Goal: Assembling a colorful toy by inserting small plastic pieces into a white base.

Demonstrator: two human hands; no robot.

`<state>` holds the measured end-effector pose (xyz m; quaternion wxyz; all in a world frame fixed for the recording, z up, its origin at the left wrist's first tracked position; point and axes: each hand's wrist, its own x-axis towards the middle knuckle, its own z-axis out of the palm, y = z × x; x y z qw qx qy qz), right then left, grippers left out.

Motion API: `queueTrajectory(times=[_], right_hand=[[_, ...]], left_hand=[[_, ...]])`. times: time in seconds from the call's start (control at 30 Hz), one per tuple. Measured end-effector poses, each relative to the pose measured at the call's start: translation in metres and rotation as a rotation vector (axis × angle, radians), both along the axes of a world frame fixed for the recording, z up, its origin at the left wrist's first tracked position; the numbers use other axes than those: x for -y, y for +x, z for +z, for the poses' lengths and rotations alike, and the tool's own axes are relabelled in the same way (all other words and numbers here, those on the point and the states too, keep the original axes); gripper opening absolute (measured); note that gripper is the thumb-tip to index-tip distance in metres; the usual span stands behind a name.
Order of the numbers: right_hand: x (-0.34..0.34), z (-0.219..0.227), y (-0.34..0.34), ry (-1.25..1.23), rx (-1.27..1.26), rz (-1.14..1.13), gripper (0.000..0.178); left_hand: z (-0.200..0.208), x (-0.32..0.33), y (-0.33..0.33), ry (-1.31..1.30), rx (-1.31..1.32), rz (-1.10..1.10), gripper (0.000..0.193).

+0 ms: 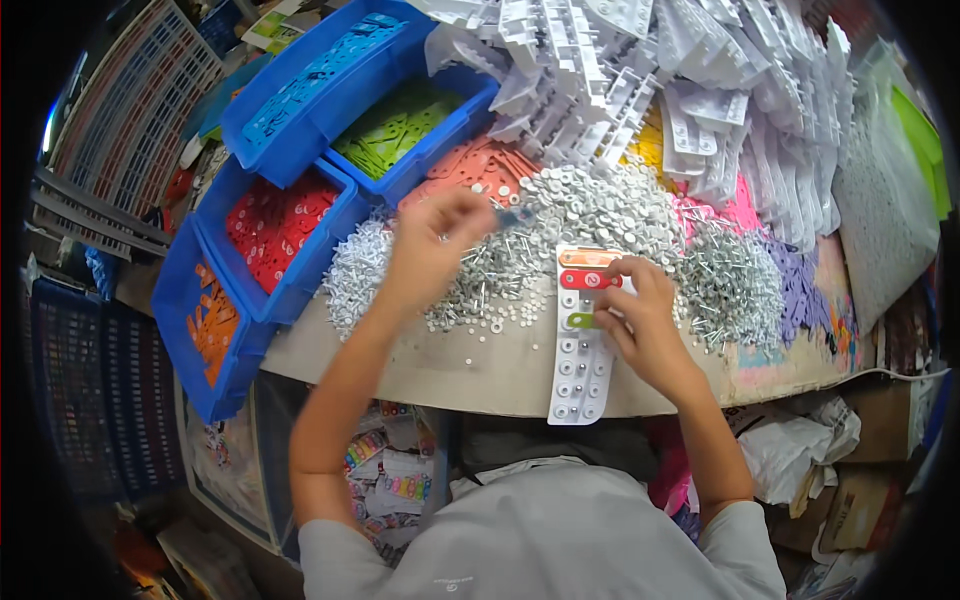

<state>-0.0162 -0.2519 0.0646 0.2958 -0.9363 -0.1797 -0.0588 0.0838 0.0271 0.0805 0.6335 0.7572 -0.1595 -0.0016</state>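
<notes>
Our left hand pinches a blurry dark blue piece, and our right hand, fingers bent so we can't tell their grip, could knock the green piece crooked by bumping the white strip under it at the table's front edge.

Your white strip, right of centre: smooth, slightly glossy plastic. Blue bins, upper left: shiny plastic. Pins, right: bright metal. Your shirt, bottom: matt cloth.

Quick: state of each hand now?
Left hand: closed, apparently pinching a blurred dark-blue strip.
Right hand: fingers at the green strip; grip cannot be told.
</notes>
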Motion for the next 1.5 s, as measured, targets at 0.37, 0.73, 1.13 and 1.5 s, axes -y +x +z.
queueTrajectory(times=[0.37, 0.73, 1.13, 1.5], right_hand=[[-0.001, -0.037, -0.008, -0.009, 0.077, -0.171, 0.029], [-0.008, -0.048, -0.013, 0.079, 0.182, -0.321, 0.06], [-0.006, -0.047, -0.017, 0.092, 0.165, -0.333, 0.054], [0.036, -0.016, 0.043, 0.006, 0.401, -0.361, 0.019]], left_hand=[[-0.058, 0.071, -0.037, 0.374, 0.092, -0.165, 0.014], [-0.062, 0.102, -0.043, 0.487, 0.254, -0.127, 0.014], [-0.046, 0.073, 0.006, 0.413, 0.371, 0.203, 0.015], [-0.058, 0.017, 0.105, 1.147, 0.371, 0.208, 0.024]])
